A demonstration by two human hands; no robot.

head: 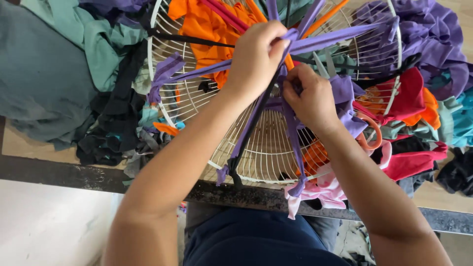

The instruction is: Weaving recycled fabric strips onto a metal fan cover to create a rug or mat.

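A round white wire fan guard (256, 157) lies on the table with purple fabric strips (340, 34) stretched across it like spokes, meeting near its centre. My left hand (256, 56) pinches purple strips at the centre, fingers closed on them. My right hand (310, 98) grips another purple strip (290, 133) right beside it, just below the centre. Orange fabric (204, 27) shows under the guard's upper part. A black strip (251, 133) runs from the centre down to the guard's near rim.
Piles of cloth scraps surround the guard: teal and black (59, 74) at left, purple (433, 34) at top right, red, orange and pink (409, 152) at right. Orange-handled scissors (369, 130) lie by my right wrist. The table's dark front edge (59, 172) runs below.
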